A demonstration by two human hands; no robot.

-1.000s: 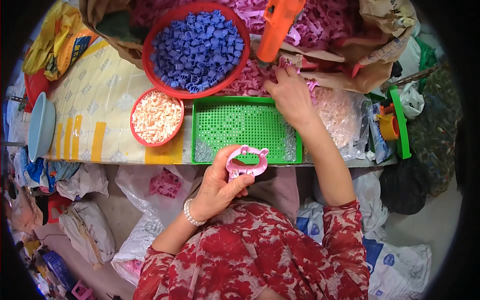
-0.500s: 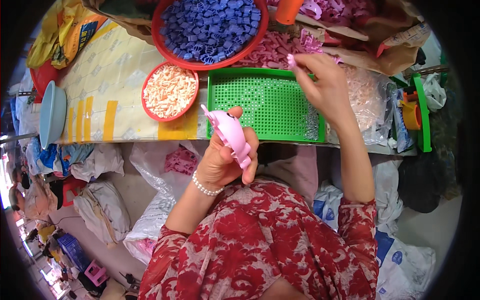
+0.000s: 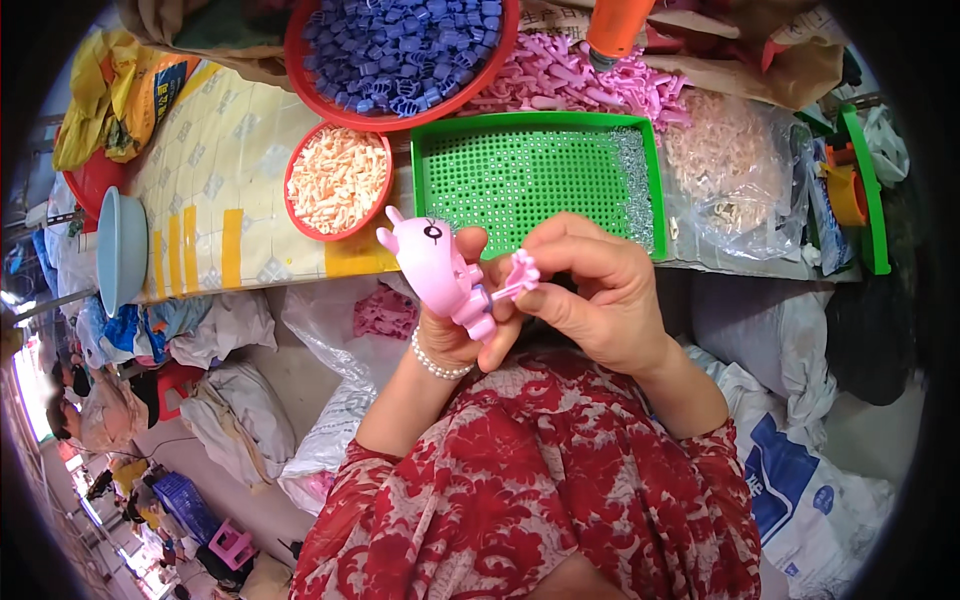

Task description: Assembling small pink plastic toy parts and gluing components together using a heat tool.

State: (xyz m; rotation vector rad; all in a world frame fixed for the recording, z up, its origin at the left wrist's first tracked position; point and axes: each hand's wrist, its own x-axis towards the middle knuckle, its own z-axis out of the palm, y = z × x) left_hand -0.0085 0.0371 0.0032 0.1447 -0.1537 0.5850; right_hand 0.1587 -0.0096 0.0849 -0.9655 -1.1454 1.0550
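Held in front of my body is a pink toy animal body point(image 3: 432, 270) with pointed ears and a printed eye; my left hand point(image 3: 460, 335) is closed round it from below. Between thumb and fingers, my right hand point(image 3: 605, 300) pinches a small pink plastic part point(image 3: 519, 276) with a scalloped end. That part's stem meets the open side of the toy, where a small bluish piece shows. Whether the stem is seated inside, I cannot tell. Just beyond both hands lies a green perforated tray point(image 3: 540, 121) with tiny metal bits along its right side.
A red basin of blue plastic parts point(image 3: 400, 50) and a red bowl of cream pieces point(image 3: 338, 180) stand at the tray's left. Loose pink parts point(image 3: 560, 75) lie behind it, below a hanging orange tool point(image 3: 615, 30). At right is a clear bag point(image 3: 740, 180) of pale parts.
My right hand has come down from the pink pile with the small part and met the toy in my left hand. The toy has turned, showing its eye and open side.
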